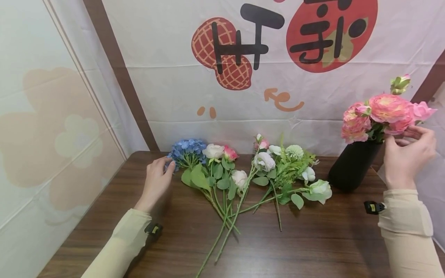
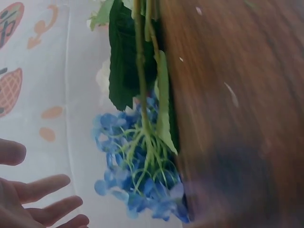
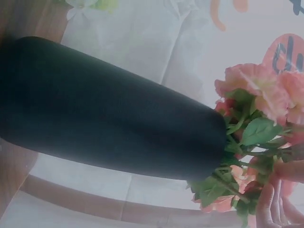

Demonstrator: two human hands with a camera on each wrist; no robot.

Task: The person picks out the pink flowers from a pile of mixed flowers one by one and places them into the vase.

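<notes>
My left hand (image 1: 157,180) is beside the blue hydrangea (image 1: 190,151) on the left of the table. In the left wrist view its fingers are spread apart and hold nothing, just short of the blue petals (image 2: 137,190). At the far right, a black vase (image 1: 355,166) stands on the table with pink peonies (image 1: 390,108) in it. My right hand (image 1: 411,154) is at the vase's mouth, thumb and fingers pinching a pink flower just below its bloom. The right wrist view shows the fingertips (image 3: 267,202) among leaves and stems, partly cut off by the frame.
Between the hands lie white roses (image 1: 240,178), a pink-red rose (image 1: 230,153), a pale lilac bloom (image 1: 265,161), a green pompom flower (image 1: 294,151) and a pale green rose (image 1: 320,190). Their stems cross toward the front. A printed cloth (image 1: 167,92) hangs behind the wooden table (image 1: 306,243).
</notes>
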